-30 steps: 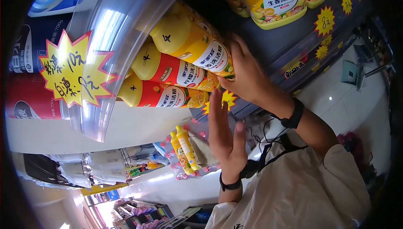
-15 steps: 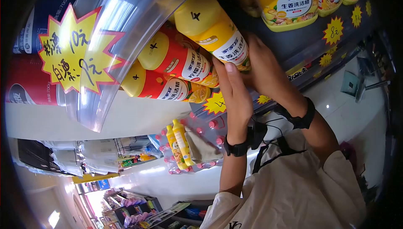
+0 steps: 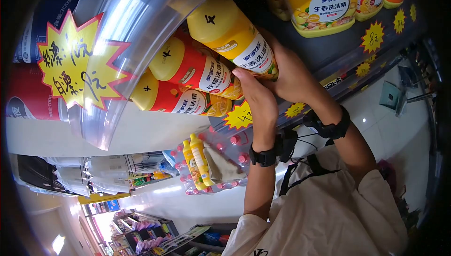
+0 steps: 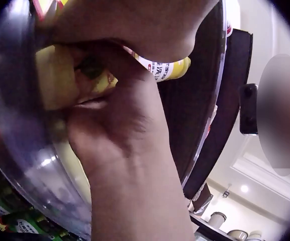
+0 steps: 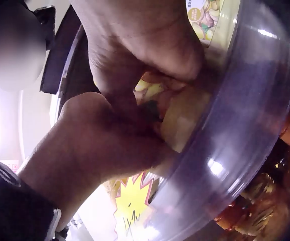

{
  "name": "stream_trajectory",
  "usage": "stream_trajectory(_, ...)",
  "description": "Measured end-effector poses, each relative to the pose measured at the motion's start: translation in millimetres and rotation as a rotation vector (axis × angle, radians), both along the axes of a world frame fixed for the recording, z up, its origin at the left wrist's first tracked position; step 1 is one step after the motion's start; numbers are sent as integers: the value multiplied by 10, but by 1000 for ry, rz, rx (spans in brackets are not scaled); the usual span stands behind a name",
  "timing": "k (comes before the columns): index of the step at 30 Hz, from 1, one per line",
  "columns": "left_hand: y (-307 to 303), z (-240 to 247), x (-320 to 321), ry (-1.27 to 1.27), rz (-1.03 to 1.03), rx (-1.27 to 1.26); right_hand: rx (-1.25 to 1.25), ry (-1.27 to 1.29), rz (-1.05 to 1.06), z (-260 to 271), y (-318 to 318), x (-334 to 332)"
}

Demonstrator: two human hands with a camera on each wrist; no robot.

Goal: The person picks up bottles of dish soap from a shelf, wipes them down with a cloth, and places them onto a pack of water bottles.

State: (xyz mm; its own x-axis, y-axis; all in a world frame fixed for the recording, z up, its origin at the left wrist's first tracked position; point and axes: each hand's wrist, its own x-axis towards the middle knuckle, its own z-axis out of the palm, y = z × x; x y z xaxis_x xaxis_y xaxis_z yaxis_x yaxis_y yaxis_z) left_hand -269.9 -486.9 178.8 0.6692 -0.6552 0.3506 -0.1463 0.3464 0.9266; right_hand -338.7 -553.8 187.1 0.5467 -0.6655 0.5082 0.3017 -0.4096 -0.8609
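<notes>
In the head view both hands meet at the lower end of a yellow dish soap bottle [image 3: 237, 37], marked with a handwritten 4. My right hand [image 3: 293, 75] grips its right side. My left hand [image 3: 257, 98] holds it from below left, thumb along the label's lower edge; its other fingers are hidden. Beside this bottle two red-labelled dish soap bottles, one upper [image 3: 190, 68] and one lower [image 3: 176, 97], stand close together. The right wrist view shows the bottle's patterned lower part between the right hand [image 5: 140, 40] and left hand [image 5: 100, 135].
A clear plastic shelf guard [image 3: 136, 44] with a large starburst price tag [image 3: 77, 63] curves past the bottles. A larger yellow jug [image 3: 324, 7] stands on the dark shelf [image 3: 329, 51]. Below are two yellow bottles [image 3: 197, 161] on wrapped packs with red caps.
My left hand has risen from apart, fingers extended, to hold the yellow bottle with my right. The bottle has tilted and shifted away from the red-labelled ones, then slightly back left.
</notes>
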Motion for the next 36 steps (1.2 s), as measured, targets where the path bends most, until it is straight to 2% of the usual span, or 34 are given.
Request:
stream_trajectory(15,42,31,-6,-160,-16,164,-32,-14,23,-54,-69,37)
stream_trajectory(21,-7,22,21,-172,-13,94,-61,-22,30,-57,-99,70)
stream_trajectory(27,44,91,-117,-235,59,123,-31,-5,25,-77,-106,61)
stream_trajectory(30,165,109,-267,-389,146,191,-56,-9,45,-89,-131,48)
stream_trajectory(33,473,143,-454,-579,201,264,23,106,73,-7,-99,-40)
stream_trajectory(36,1013,384,-528,-571,141,210,16,377,-36,-12,2,-171)
